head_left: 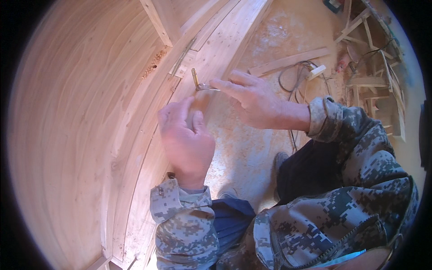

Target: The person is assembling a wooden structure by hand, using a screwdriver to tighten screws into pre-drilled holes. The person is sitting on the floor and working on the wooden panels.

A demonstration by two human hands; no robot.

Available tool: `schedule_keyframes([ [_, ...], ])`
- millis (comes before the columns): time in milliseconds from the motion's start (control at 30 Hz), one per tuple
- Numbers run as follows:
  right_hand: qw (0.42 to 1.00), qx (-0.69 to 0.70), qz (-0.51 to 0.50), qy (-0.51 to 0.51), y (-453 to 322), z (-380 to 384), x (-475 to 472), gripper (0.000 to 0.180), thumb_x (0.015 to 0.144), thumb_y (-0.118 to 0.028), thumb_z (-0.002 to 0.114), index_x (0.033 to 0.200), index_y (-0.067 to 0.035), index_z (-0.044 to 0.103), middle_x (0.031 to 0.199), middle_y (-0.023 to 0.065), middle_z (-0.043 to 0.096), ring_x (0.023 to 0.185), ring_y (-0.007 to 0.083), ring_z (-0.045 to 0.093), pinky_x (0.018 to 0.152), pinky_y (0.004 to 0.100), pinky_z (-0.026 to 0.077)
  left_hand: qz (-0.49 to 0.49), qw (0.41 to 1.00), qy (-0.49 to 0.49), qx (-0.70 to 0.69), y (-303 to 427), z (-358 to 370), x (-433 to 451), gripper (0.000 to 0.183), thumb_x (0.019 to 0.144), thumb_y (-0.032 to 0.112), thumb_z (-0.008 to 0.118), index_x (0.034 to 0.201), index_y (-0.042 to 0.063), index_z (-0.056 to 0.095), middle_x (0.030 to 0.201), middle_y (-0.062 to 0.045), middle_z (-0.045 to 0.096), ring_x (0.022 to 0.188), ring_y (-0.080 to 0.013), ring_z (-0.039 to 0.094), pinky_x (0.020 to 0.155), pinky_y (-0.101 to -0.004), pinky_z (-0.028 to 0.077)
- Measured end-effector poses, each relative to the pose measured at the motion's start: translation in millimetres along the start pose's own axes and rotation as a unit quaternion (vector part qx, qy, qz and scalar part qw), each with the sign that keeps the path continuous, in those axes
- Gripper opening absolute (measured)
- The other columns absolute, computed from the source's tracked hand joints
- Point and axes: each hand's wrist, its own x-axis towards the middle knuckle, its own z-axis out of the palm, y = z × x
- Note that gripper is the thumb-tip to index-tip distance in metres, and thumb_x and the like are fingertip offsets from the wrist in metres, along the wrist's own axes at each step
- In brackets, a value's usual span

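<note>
My right hand grips a metal wrench, its index finger stretched along the shank. The wrench's head sits around the foot of a brass-coloured bolt or threaded rod. That rod rises from a pale wooden beam, tilted slightly in view. Just in front of the rod, my left hand is against the beam's near side, thumb apart from the fingers. Nothing shows in the left hand, though its fingertips are partly hidden. Beyond the rod, a long threaded rod lies in a notch in the wood.
A curved wooden panel fills the left, with a wooden brace and sawdust beside it. On the dusty floor lie a plank, a dark cable and a white block. Wooden frames stand at right.
</note>
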Motion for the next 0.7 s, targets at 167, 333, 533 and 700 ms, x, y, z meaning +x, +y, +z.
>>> schedule_keyframes([
  [167, 0.995, 0.048, 0.091, -0.016, -12.8, 18.4, 12.2, 0.039, 0.094, 0.002, 0.059, 0.132, -0.004, 0.063, 0.097, 0.0184, 0.063, 0.086, 0.0325, 0.063, 0.073, 0.0408, 0.05, 0.087, 0.995, -0.016, 0.043, 2.8, 12.2, -2.5, 0.028, 0.08, -0.005, 0.074, 0.108, -0.006, 0.072, 0.116, -0.019, 0.069, 0.111, -0.0363, 0.061, 0.099, -0.0416, 0.05],
  [333, 0.797, 0.384, 0.466, -0.009, -31.9, 26.3, 35.6, 0.021, 0.099, -0.011, 0.057, 0.115, -0.001, 0.066, 0.092, 0.0125, 0.069, 0.084, 0.0215, 0.068, 0.071, 0.0336, 0.052, 0.086, 0.994, -0.045, 0.053, 2.4, 19.3, -3.1, 0.039, 0.079, 0.002, 0.079, 0.116, -0.003, 0.069, 0.117, -0.018, 0.068, 0.115, -0.0376, 0.057, 0.1, -0.0442, 0.048],
  [533, 0.707, 0.458, 0.535, -0.068, -28.7, 10.6, 49.2, 0.027, 0.097, -0.02, 0.053, 0.09, 0.001, 0.067, 0.08, 0.0103, 0.068, 0.07, 0.0207, 0.066, 0.059, 0.0341, 0.051, 0.059, 0.996, -0.07, 0.004, 7.5, 28.8, 1.6, 0.048, 0.078, 0.006, 0.082, 0.121, -0.003, 0.063, 0.12, -0.017, 0.063, 0.113, -0.0377, 0.055, 0.098, -0.0458, 0.046],
  [700, 0.742, 0.496, 0.444, -0.073, -63.2, 30.4, 52.6, 0.028, 0.099, -0.027, 0.06, 0.095, 0.001, 0.064, 0.088, 0.0074, 0.065, 0.079, 0.0175, 0.065, 0.067, 0.0314, 0.052, 0.036, 0.981, -0.15, -0.116, 4.5, -21.8, 11.0, 0.054, 0.072, -0.007, 0.079, 0.123, -0.003, 0.06, 0.125, -0.022, 0.056, 0.113, -0.0393, 0.056, 0.094, -0.0435, 0.05],
])
